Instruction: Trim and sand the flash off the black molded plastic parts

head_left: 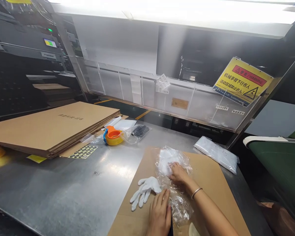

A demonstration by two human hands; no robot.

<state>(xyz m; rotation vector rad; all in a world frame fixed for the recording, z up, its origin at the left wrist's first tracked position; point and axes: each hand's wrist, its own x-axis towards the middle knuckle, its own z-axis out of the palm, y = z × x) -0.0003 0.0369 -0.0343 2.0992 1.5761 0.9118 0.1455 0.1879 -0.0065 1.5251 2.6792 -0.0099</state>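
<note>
My right hand (178,173), with a thin bracelet at the wrist, has its fingers curled onto a see-through plastic bag (184,161) with something white inside. Below it lies crumpled see-through plastic (180,208). My left hand (159,211) lies nearer to me, fingers stretched out side by side, over the narrow dark edge (172,224) of an object mostly hidden from view. A white glove (145,191) rests just left of that hand. All of this is on a flat cardboard sheet (206,183).
Stacked cardboard (56,124) fills the left of the metal table (71,193). Beside it are a sheet of round stickers (83,152), an orange and yellow tape dispenser (113,136) and a bagged dark item (140,131). A white plastic-wrapped pack (216,154) lies right; a warning sign (243,80) hangs above.
</note>
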